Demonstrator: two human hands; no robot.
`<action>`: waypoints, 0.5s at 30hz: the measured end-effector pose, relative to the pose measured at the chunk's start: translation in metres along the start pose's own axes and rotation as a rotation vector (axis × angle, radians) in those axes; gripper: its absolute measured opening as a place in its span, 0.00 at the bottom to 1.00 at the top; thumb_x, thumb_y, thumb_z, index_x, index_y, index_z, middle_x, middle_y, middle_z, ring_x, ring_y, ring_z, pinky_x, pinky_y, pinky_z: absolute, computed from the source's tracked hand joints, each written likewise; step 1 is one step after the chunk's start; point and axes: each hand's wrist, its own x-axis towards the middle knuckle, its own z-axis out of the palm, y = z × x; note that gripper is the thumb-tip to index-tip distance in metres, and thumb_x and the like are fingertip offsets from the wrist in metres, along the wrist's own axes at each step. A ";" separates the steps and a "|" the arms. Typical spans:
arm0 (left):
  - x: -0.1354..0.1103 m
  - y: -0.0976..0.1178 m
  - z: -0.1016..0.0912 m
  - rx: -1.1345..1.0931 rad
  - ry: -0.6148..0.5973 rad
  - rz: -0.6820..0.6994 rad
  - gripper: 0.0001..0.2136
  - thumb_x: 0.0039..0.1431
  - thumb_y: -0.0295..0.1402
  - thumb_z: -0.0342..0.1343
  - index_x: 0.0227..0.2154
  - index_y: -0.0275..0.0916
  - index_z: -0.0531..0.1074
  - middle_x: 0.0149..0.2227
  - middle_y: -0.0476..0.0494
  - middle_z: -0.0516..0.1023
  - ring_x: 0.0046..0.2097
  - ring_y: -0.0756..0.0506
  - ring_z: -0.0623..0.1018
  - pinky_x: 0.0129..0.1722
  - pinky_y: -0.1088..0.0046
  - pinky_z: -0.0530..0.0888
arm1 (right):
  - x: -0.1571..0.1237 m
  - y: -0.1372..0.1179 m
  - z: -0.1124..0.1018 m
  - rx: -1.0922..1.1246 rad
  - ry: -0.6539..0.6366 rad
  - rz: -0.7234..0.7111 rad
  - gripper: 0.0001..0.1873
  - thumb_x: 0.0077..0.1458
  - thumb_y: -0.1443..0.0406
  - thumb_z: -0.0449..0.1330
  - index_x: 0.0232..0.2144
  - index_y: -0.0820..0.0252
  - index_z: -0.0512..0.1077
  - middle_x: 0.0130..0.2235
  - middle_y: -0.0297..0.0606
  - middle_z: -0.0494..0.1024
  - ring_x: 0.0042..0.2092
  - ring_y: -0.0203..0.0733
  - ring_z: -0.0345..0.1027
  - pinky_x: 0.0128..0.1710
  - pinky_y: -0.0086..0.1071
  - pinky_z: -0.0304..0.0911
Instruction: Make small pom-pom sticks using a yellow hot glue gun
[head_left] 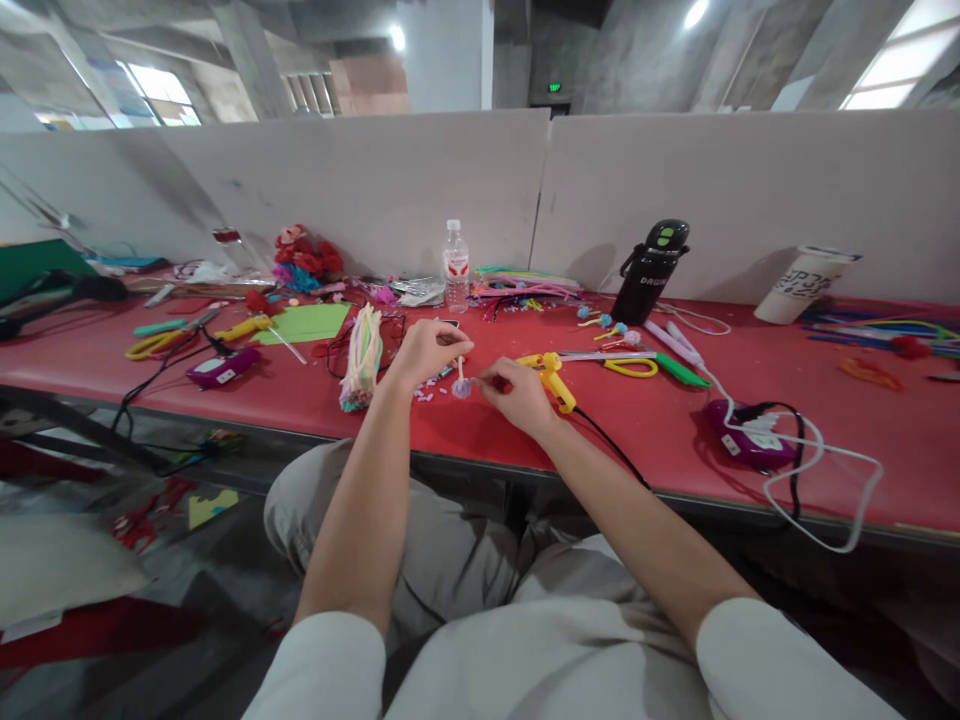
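My left hand (427,352) pinches the pale stem of a small purple flower (461,388), which hangs head down just above the table. Close to the flower's right side is my right hand (521,393), thumb and forefinger pressed together; whatever they hold is too small to name. Tiny purple bits (429,392) lie scattered on the table beneath my left hand. A bundle of pale yellow-green stems (364,350) stands left of my left wrist. Just beyond my right hand lies a yellow glue gun (553,378) with a black cord.
The red table (630,430) also holds a water bottle (456,268), a black flask (651,275), yellow-handled scissors (630,367), finished-looking small flowers (604,321) and a white cup (802,287). A purple power strip (739,435) with looping white cable lies right; another purple box (223,368) lies left.
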 end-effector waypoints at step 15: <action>0.004 -0.009 0.005 -0.027 -0.055 -0.014 0.10 0.51 0.39 0.63 0.32 0.37 0.79 0.25 0.44 0.79 0.28 0.47 0.78 0.29 0.73 0.76 | 0.001 -0.002 0.002 -0.050 -0.016 -0.059 0.07 0.58 0.64 0.57 0.31 0.56 0.75 0.31 0.37 0.73 0.33 0.39 0.66 0.35 0.33 0.62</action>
